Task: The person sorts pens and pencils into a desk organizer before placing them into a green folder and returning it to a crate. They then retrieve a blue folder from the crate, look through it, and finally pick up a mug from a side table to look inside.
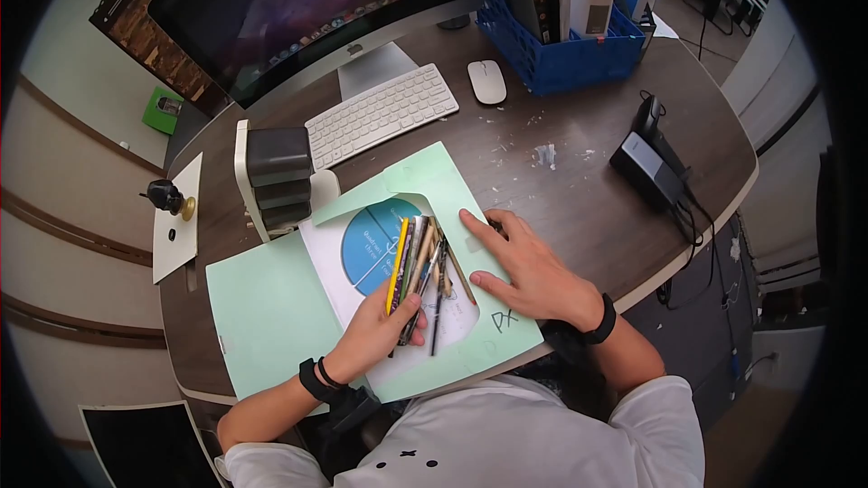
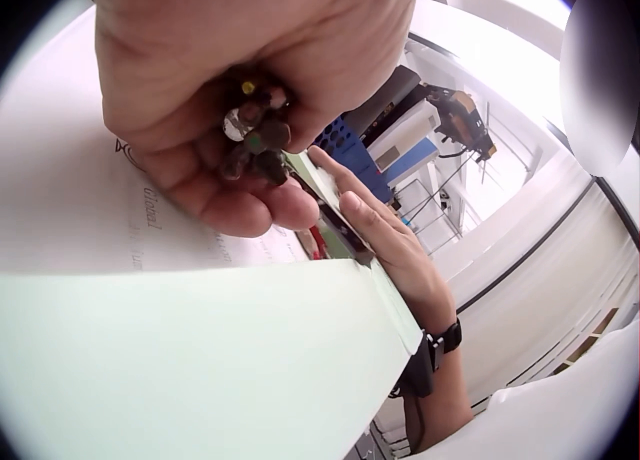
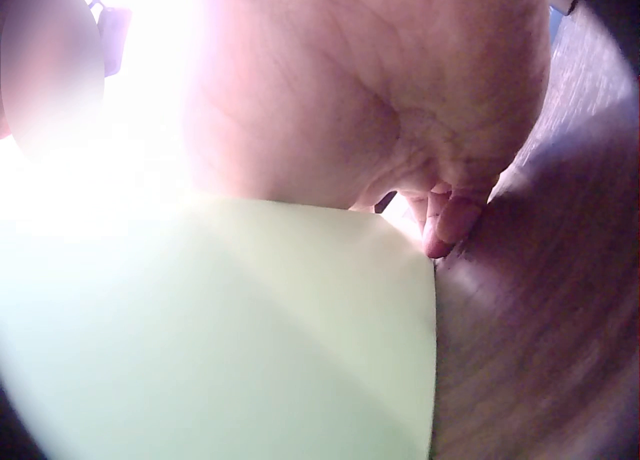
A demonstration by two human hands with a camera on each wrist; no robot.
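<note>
My left hand point(image 1: 384, 330) grips a bundle of pencils and pens point(image 1: 414, 258), a yellow one at its left side. In the left wrist view their ends point(image 2: 258, 140) poke out of the curled fingers. Beneath lies an opened pale green folder point(image 1: 262, 307) holding white paper with a blue round diagram point(image 1: 366, 248). A dark pencil point(image 1: 436, 330) and a brown pencil point(image 1: 461, 276) lie beside the bundle, over the paper. My right hand point(image 1: 538, 276) rests on the folder's right flap, index finger and thumb extended; other fingertips point(image 3: 458, 220) are at its edge.
A white keyboard point(image 1: 384, 115) and mouse point(image 1: 486, 82) sit beyond the folder, before a monitor point(image 1: 307, 18). A blue basket point(image 1: 579, 63) holds binders. At the right stands a black telephone point(image 1: 649, 163); at the left, a dark organizer point(image 1: 278, 167). White scraps point(image 1: 545, 156) dot the desk.
</note>
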